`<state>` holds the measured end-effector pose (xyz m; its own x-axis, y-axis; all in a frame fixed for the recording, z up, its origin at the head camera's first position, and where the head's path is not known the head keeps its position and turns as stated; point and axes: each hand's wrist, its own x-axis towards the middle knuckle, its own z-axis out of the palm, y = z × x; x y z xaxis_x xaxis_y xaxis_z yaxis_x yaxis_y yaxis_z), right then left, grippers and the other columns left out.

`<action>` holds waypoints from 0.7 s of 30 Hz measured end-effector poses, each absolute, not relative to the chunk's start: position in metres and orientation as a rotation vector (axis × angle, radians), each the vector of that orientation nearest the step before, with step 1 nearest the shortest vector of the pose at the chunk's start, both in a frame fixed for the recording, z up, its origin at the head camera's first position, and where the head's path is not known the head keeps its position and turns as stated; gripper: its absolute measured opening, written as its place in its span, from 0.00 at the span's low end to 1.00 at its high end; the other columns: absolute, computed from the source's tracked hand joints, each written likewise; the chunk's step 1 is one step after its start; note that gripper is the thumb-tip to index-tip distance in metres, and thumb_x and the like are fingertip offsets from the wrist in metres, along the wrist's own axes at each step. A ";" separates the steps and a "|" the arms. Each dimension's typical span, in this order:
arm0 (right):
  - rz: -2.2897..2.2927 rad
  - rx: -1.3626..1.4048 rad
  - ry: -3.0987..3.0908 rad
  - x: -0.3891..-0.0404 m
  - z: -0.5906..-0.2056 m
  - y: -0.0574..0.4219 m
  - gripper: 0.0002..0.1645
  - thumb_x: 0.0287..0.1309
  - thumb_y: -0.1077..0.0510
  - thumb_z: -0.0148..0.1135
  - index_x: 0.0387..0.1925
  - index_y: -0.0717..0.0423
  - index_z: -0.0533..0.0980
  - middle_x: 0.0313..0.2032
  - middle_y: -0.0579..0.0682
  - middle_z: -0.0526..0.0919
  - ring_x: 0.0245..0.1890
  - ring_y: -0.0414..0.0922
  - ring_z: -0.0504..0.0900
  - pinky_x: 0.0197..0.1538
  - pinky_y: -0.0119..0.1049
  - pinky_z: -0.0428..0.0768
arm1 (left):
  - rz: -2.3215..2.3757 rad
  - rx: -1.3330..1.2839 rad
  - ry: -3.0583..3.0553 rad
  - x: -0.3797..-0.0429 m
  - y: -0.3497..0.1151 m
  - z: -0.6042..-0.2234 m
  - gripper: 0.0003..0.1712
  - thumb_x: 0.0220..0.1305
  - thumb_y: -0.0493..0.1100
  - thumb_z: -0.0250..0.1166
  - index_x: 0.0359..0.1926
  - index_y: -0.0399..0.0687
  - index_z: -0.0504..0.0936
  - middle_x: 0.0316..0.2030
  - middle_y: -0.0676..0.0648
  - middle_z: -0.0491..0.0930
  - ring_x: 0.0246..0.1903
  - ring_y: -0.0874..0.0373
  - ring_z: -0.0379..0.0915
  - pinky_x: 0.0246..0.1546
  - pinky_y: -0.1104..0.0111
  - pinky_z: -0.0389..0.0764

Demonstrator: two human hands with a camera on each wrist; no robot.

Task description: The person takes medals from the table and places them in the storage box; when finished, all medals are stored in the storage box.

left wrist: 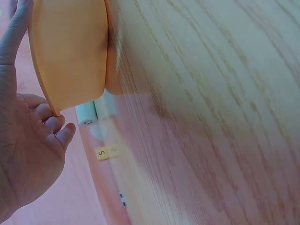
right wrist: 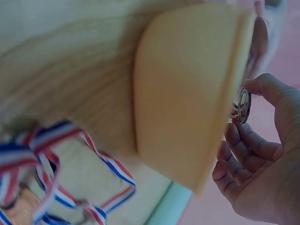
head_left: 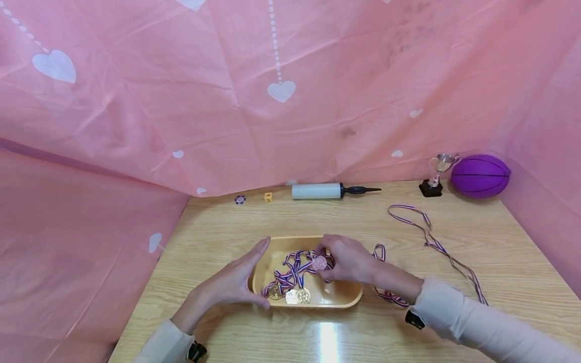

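Observation:
A tan plastic tray (head_left: 283,243) on the table holds a tangle of red, white and blue ribbons (head_left: 295,269) with gold medals (head_left: 303,295) near its front wall. My left hand (head_left: 229,280) spans the tray's left end, thumb at the near side and fingers at the far side. In the left wrist view its fingers (left wrist: 55,124) bend at the tray's rim. Over the tray's right part, my right hand (head_left: 349,259) pinches a shiny medal (head_left: 319,262) between thumb and fingers. In the right wrist view this medal (right wrist: 243,105) appears nearly edge-on beside the rim.
Right of the tray lie a bunched ribbon (head_left: 380,252) and a longer ribbon (head_left: 436,244). Along the back are a poker chip (head_left: 240,199), a letter cube (head_left: 268,197), a hand pump (head_left: 317,191), a small trophy (head_left: 436,179) and a purple ball (head_left: 480,176). A pink curtain (head_left: 227,111) hangs behind.

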<state>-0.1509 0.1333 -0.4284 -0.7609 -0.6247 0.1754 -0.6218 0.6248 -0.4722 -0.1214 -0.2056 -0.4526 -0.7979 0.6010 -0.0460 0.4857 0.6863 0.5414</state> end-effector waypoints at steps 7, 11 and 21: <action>-0.797 -1.123 2.772 -0.148 -0.445 0.125 0.21 0.49 0.50 0.83 0.42 0.51 0.84 0.36 0.39 0.83 0.37 0.38 0.79 0.40 0.35 0.82 | 0.765 0.868 2.680 -0.122 -0.206 -0.452 0.87 0.42 0.70 0.84 0.87 0.56 0.33 0.85 0.56 0.30 0.82 0.52 0.39 0.79 0.51 0.55; -0.785 -1.126 2.731 -0.146 -0.448 0.122 0.19 0.50 0.50 0.83 0.40 0.50 0.83 0.33 0.37 0.80 0.33 0.36 0.75 0.35 0.31 0.77 | 0.768 0.874 2.678 -0.122 -0.205 -0.452 0.87 0.43 0.70 0.84 0.87 0.57 0.33 0.85 0.56 0.30 0.82 0.53 0.38 0.79 0.52 0.55; -0.654 -1.216 2.723 -0.142 -0.456 0.116 0.11 0.49 0.51 0.75 0.34 0.45 0.80 0.31 0.35 0.77 0.32 0.35 0.74 0.35 0.32 0.77 | 0.774 0.865 2.671 -0.120 -0.205 -0.451 0.86 0.43 0.69 0.85 0.87 0.57 0.33 0.85 0.56 0.31 0.82 0.52 0.39 0.79 0.51 0.55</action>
